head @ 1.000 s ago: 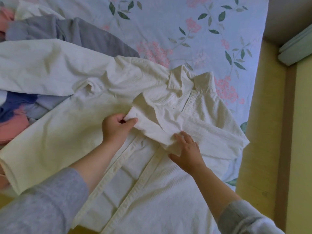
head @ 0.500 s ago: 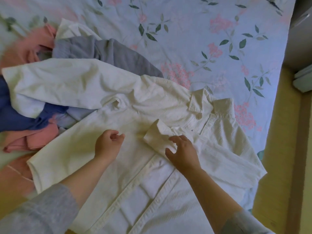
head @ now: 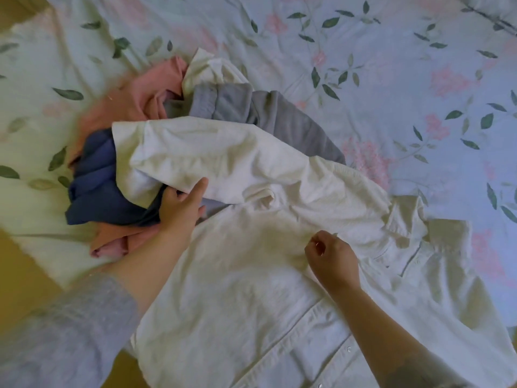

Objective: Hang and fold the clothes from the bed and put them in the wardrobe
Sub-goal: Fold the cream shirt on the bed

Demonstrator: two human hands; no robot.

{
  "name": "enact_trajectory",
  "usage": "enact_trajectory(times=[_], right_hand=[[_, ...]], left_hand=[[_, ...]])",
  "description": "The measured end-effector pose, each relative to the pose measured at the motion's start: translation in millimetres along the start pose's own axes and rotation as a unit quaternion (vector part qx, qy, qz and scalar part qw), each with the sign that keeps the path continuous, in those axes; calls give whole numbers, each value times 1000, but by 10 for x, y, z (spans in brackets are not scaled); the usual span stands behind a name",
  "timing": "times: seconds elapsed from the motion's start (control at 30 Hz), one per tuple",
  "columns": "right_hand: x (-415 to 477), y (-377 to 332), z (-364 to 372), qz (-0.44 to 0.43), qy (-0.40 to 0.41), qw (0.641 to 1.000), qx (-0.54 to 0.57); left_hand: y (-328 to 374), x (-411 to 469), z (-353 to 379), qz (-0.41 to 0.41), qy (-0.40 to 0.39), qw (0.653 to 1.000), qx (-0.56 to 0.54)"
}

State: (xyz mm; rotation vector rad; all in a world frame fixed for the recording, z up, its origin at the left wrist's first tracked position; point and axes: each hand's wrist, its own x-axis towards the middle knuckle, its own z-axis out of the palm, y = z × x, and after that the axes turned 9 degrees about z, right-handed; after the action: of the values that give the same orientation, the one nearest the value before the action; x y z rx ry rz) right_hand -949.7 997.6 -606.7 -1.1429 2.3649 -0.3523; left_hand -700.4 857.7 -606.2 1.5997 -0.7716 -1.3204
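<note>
A white button-up shirt (head: pixel 251 289) lies spread front-up on the floral bed, its collar (head: pixel 405 222) to the right. Its long sleeve (head: pixel 212 152) stretches up-left over the pile of clothes. My left hand (head: pixel 181 205) grips that sleeve's lower edge, thumb on top and fingers tucked under. On the shirt's chest, left of the collar, my right hand (head: pixel 333 256) rests with its fingers curled in on the fabric. The shirt's other sleeve runs under my right forearm, and its cuff is hidden.
A heap of loose clothes sits left of the shirt: a pink garment (head: pixel 151 96), a grey one (head: pixel 268 119) and a navy one (head: pixel 95 180). The flowered bedsheet (head: pixel 391 79) spreads beyond. The yellow floor (head: pixel 22 281) shows past the bed edge at lower left.
My left hand let go of the folded sleeve's cuff and reached left to the other sleeve. My right hand's fingers went from flat on the cuff to curled. The view swung left.
</note>
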Motion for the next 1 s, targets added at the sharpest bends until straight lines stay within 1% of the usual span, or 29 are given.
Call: enact_trajectory(times=[0.07, 0.17, 0.2, 0.27, 0.3, 0.33, 0.37, 0.4, 0.43, 0.5, 0.57, 0.6, 0.67, 0.73, 0.77, 0.8, 0.83, 0.87, 0.9, 0.93, 0.97, 1.0], right_hand=[[22, -159, 59, 0, -32, 999, 21], [116, -402, 107, 3, -51, 998, 46], [138, -477, 123, 11, -50, 997, 62], [154, -590, 167, 24, -56, 994, 90], [146, -618, 190, 28, -62, 993, 99], [131, -627, 204, 29, -70, 992, 105], [118, -616, 210, 28, -75, 990, 112], [115, -603, 195, 26, -76, 989, 121], [126, -583, 166, 24, -72, 988, 132], [174, -549, 81, 25, -63, 986, 154], [218, -503, -12, 28, -58, 984, 167], [217, -463, -56, 27, -58, 983, 173], [163, -337, -151, 28, -62, 981, 184], [57, -131, -284, 43, -63, 979, 192], [2, -2, -368, 51, -61, 978, 193], [-43, 132, -467, 58, -59, 978, 192], [-71, 259, -581, 65, -55, 978, 193], [-82, 380, -698, 71, -50, 977, 196], [-86, 494, -810, 76, -43, 976, 200], [-90, 598, -913, 86, -34, 974, 207], [-100, 702, -1005, 101, -22, 971, 218], [-111, 812, -1077, 122, -7, 965, 231]], left_hand=[[30, 67, -7, -30, 14, 997, -70], [183, 169, 27, -144, 28, 965, -217], [229, 212, 29, -161, 27, 957, -241], [310, 295, 20, -157, 46, 954, -251], [331, 332, 14, -136, 65, 963, -225], [340, 358, 9, -105, 79, 977, -168], [354, 362, 13, -60, 81, 992, -78], [381, 337, 36, -5, 72, 997, 21], [423, 300, 80, 61, 60, 991, 100], [560, 165, 202, 190, 50, 960, 197], [688, 29, 291, 298, 74, 914, 264], [728, -29, 324, 337, 86, 888, 300], [739, -163, 400, 376, 91, 848, 362], [715, -353, 533, 396, 58, 822, 404], [709, -464, 624, 414, 26, 807, 421], [718, -586, 733, 444, -18, 782, 436], [722, -713, 857, 492, -58, 744, 447], [700, -823, 985, 548, -98, 693, 457], [639, -938, 1123, 600, -150, 632, 468], [550, -1054, 1247, 626, -229, 568, 483], [430, -1191, 1344, 608, -336, 510, 508], [288, -1330, 1395, 554, -425, 465, 544]])
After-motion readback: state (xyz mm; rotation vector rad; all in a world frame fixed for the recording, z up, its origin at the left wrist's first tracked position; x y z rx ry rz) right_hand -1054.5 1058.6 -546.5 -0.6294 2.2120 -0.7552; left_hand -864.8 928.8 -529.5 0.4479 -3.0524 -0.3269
